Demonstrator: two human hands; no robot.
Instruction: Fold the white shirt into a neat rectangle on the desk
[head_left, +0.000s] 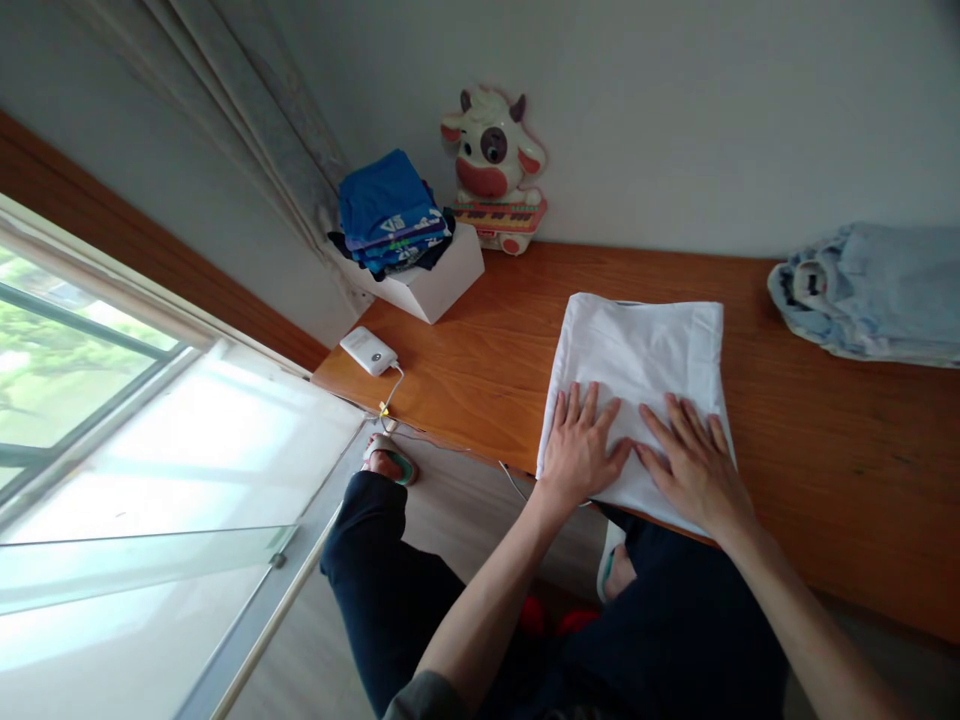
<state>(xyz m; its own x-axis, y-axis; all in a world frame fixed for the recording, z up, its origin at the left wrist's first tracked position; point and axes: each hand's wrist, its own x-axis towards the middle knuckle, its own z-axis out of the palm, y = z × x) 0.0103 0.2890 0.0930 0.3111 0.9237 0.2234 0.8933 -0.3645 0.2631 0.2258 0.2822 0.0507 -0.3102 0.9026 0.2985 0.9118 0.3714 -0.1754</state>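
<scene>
- My left hand (581, 450) lies flat on the folded white garment (637, 365), fingers spread apart and pressed down, gripping nothing.
- My right hand (694, 465) lies flat just beside it on the same cloth, fingers (686, 425) likewise fanned out and clamped on nothing; the two thumbs almost meet.
- The garment sits on the wooden table (825, 470), its near edge under my palms at the table's front rim and the rest of it stretching away beyond my fingertips.
- I judge it light, soft and limp: it would sag and unfold if picked up by one corner, and it looks likely to slide easily on the smooth wood.
- The best hold, as I read it, is along the two side edges or with flat palms slipped under the fold, so the layers stay together.
- Far beyond my left fingers, against the wall, a stack of folded blue clothes (390, 210) rests on a white box (431, 280), with a cow-shaped toy keyboard (495, 170) beside it.
- Well off to the right of my right fingers lies folded light-blue denim (877, 290).
- To the left of my left fingers, near the table's corner, a white power bank (367, 350) lies with its cable hanging over the edge.
</scene>
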